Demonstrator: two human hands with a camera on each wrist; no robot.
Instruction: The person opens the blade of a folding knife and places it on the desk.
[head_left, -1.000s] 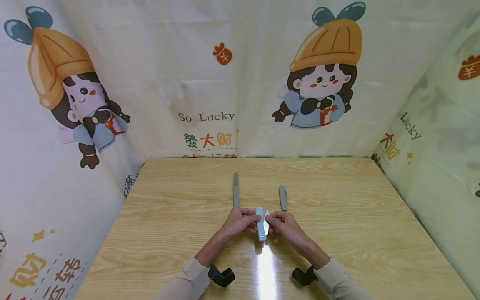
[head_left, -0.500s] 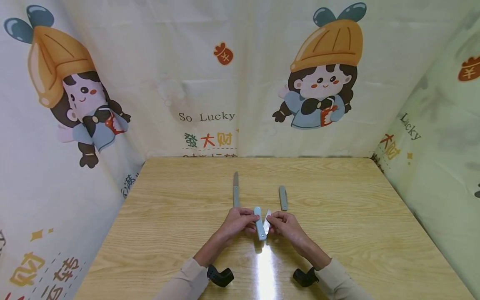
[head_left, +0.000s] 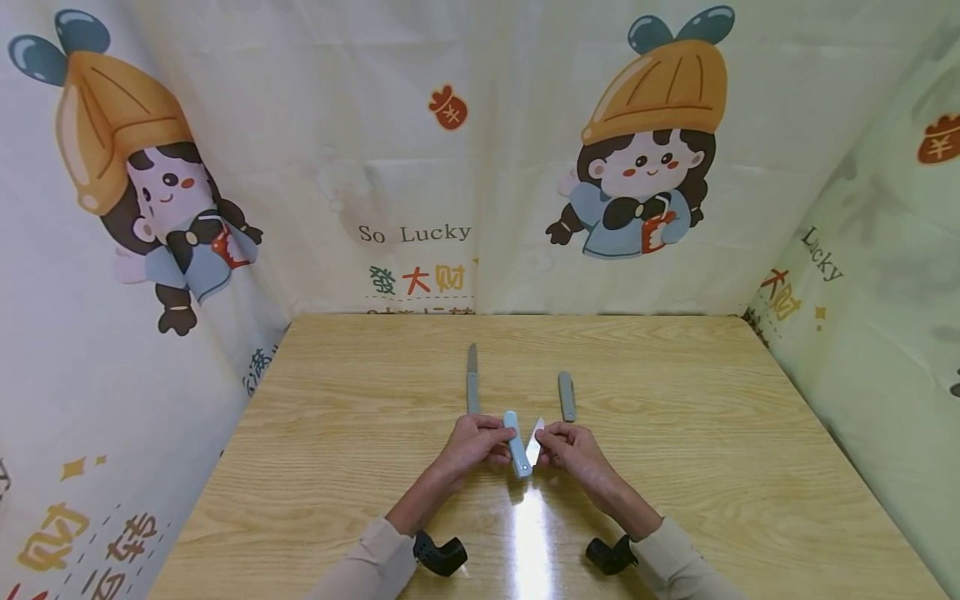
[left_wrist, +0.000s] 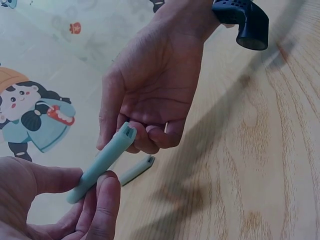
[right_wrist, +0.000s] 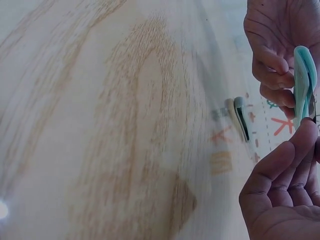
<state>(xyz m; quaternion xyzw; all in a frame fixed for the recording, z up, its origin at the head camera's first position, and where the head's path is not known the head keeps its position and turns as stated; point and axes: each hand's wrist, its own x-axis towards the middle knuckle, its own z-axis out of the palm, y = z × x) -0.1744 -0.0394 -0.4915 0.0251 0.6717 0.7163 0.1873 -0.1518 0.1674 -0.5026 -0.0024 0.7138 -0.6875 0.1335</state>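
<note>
A light blue folding knife (head_left: 517, 447) is held in the air between both hands, its blade (head_left: 535, 443) swung partly out in a narrow V. My left hand (head_left: 474, 446) pinches the handle between thumb and fingers. From the other side, my right hand (head_left: 576, 451) pinches the blade near its tip. In the left wrist view the handle (left_wrist: 102, 162) hides most of the blade. The right wrist view shows the handle (right_wrist: 302, 82) at its right edge, beside the right hand (right_wrist: 282, 192).
Beyond my left hand lies an unfolded grey knife (head_left: 472, 385) on the wooden table (head_left: 337, 433). A folded grey knife (head_left: 566, 397) lies beyond my right hand. A printed cloth (head_left: 510, 167) hangs behind and at both sides.
The handle has moved left and the blade slightly right, so the V between them has widened. Both hands keep their grip. The two grey knives have not moved.
</note>
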